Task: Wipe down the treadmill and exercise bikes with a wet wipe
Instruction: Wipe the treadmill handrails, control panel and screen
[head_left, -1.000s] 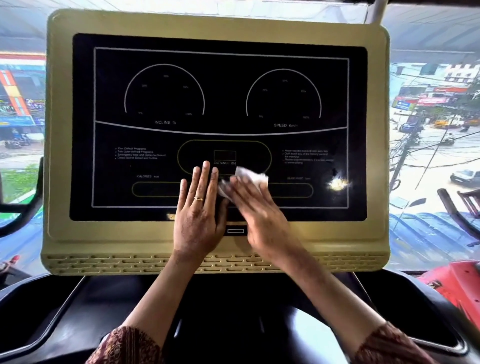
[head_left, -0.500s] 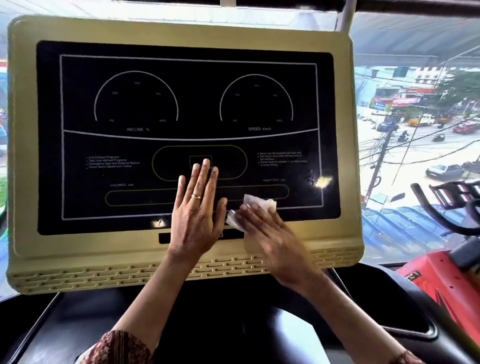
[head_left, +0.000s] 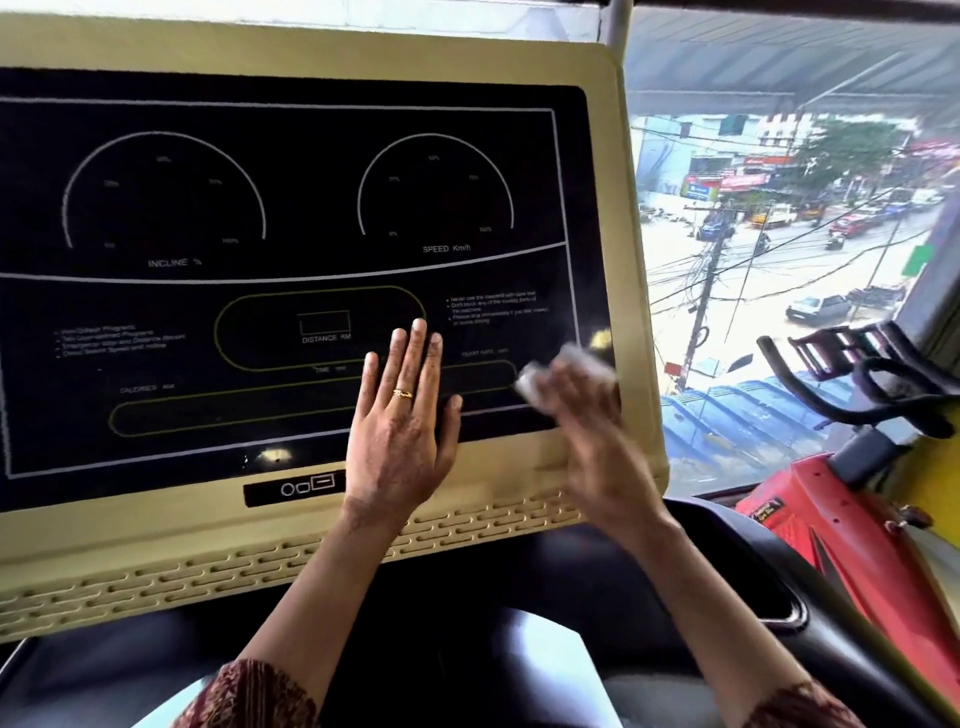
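At the panel (head_left: 311, 208) corner, right hand (head_left: 582, 410) rubs wipe (head_left: 530, 384); grip blurred, can't tell. Left hand (head_left: 400, 436) flat, fingers straight. Wipe's limp, probably slick: bunch it.

The right hand (head_left: 589, 415) and wet wipe (head_left: 535, 384) are motion-blurred. The treadmill console (head_left: 311, 545) runs off the left edge; its small print is unreadable

you're standing in a gym on an upper floor: right before you is a treadmill console (head_left: 311, 291) with dials marked incline and speed and readouts for distance, calories and time. just to your right stands a red exercise bike (head_left: 841, 514) with black handlebars (head_left: 906, 395), and the window (head_left: 779, 156) beyond both looks down on a busy street (head_left: 831, 249) of cars and shops.
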